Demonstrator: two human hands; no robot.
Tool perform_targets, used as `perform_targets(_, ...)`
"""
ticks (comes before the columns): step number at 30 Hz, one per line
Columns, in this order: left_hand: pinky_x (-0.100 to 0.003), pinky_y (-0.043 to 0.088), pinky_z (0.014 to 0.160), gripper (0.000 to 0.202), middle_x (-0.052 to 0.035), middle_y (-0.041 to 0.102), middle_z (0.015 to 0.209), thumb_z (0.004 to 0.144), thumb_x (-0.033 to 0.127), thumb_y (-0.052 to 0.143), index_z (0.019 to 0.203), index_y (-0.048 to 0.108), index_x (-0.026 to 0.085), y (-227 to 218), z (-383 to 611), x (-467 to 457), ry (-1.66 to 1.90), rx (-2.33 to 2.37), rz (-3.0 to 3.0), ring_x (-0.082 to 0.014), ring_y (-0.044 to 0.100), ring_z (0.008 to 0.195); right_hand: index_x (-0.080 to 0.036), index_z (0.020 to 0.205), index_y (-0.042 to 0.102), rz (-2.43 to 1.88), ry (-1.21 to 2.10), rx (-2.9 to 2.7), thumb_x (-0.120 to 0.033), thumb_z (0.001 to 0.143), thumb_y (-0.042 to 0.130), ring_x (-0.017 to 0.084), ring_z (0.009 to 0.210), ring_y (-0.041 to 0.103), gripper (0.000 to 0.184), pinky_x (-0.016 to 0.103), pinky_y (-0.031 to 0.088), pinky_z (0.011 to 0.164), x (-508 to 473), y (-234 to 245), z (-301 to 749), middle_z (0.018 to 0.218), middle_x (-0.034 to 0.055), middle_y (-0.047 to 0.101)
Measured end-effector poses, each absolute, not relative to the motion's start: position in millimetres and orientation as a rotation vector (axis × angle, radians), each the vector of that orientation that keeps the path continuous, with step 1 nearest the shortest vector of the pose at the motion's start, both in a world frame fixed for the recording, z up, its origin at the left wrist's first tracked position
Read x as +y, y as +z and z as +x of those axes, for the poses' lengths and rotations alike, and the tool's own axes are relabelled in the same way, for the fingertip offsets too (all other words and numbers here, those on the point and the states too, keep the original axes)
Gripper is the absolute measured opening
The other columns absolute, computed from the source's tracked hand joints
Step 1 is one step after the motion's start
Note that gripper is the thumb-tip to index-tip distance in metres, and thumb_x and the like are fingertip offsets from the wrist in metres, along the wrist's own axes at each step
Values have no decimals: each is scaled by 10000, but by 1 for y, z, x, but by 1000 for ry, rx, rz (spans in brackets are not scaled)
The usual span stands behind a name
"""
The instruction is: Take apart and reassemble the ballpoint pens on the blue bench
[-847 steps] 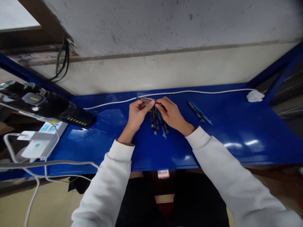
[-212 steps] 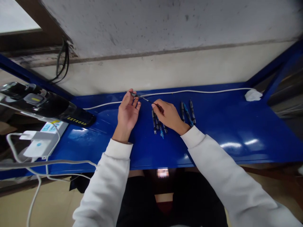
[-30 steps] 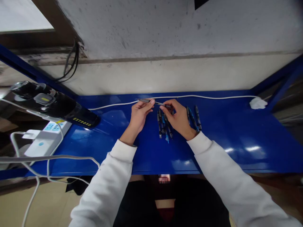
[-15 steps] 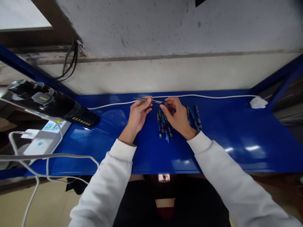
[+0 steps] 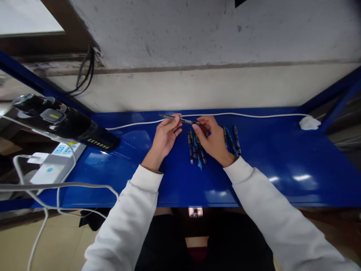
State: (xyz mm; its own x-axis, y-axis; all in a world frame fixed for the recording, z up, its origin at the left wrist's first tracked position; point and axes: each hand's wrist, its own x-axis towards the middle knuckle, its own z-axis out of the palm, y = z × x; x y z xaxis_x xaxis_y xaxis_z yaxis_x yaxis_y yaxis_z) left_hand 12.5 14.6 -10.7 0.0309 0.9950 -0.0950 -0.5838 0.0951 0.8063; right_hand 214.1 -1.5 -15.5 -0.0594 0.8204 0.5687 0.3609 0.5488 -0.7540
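Note:
A slim dark pen (image 5: 186, 121) with a clear section lies slantwise between my two hands, above the far part of the blue table (image 5: 180, 188). My left hand (image 5: 167, 135) pinches it near its pointed left end. At the other end, the fingers of my right hand (image 5: 211, 137) close on the pen and partly hide it. Beneath and between the hands, a loose bunch of pens (image 5: 194, 148), black and blue, rests on the tabletop. To the right of my right wrist lie a few more pens (image 5: 231, 141), partly covered by the hand.
A black bottle-shaped device (image 5: 64, 122) marked EXTRORD stands at the left beside a white power strip (image 5: 52, 167). White cables (image 5: 84, 185) loop over the left front edge. A thin white cord (image 5: 231, 114) runs along the back to a crumpled white piece (image 5: 309, 123).
Both hands keep the pen in nearly the same position. The whole view has shifted very slightly; the pens on the table look unmoved.

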Motion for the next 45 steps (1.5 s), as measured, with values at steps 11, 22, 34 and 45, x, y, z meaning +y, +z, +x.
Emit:
perform_targets(11,-241,568,795,290,-7,794,972,840,319,988,1069,827,245,-7,11,14,1352,770,655,-137,739,879,-247,1099,687,-969,576,-1687,-556,1151,634,180,688,696,317,337,539,697,0,-18,217,873,19,761)
perform_targets(22,-255,579,815,251,-17,797,1022,859,307,969,1059,827,253,-4,13,11,1335,744,689,-145,748,906,-265,1115,648,-988,618,-1754,-614,1181,521,181,651,664,377,332,507,654,-4,-14,217,807,1,716)
perform_targets(34,-247,576,804,270,0,775,983,852,309,980,1062,825,245,-4,13,11,1336,736,675,-124,733,874,-256,1064,635,-948,642,-1806,-558,1190,529,173,647,665,344,330,497,654,-4,-16,218,792,-7,709)
perform_targets(45,-260,577,808,248,-10,777,987,869,314,965,1064,824,253,-4,12,11,1346,736,678,-137,733,883,-260,1087,652,-982,578,-1797,-587,1153,596,188,669,651,338,339,497,661,-3,-19,216,819,7,712)
